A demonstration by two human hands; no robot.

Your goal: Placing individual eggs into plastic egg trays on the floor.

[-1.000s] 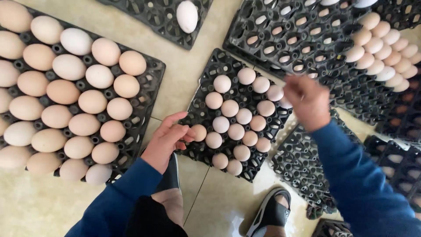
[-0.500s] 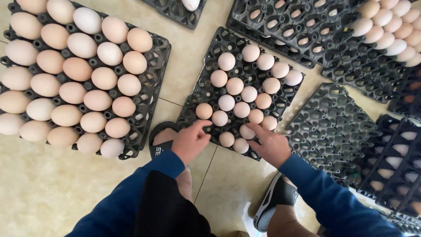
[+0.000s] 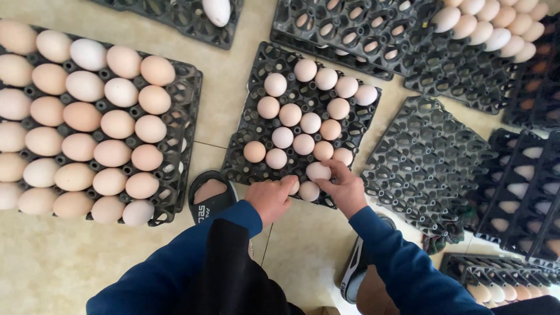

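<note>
Sleeves, dark blue, enter from the bottom edge, one on each forearm; a black garment lies between them.

Footwear: black slide sandal (image 3: 210,198) under the left arm, resting on the tan tiled floor (image 3: 52,262); dark shoe with a white sole (image 3: 354,273) under the right arm.

Left hand (image 3: 269,198): fingers curled together at the near edge of the middle tray, closed around a pale egg (image 3: 293,185) of which only a sliver shows.

Right hand (image 3: 345,189): fingertips pinched on a pale egg (image 3: 318,171) in the near rows of the same tray; another egg (image 3: 308,191) sits just beside the thumb.

Middle tray (image 3: 251,125): black plastic, set at a slant on the floor, partly filled with cream and light-brown eggs, its left column of cups bare.

Left tray (image 3: 185,105): black, nearly full of larger tan and whitish eggs.

Empty grey tray stack (image 3: 429,163): right of the middle tray, just beside it.

Far trays: one at top centre with a single white egg (image 3: 217,10); black trays at top right (image 3: 350,26), mostly bare, with a diagonal run of pale eggs (image 3: 496,29) at the corner.
</note>
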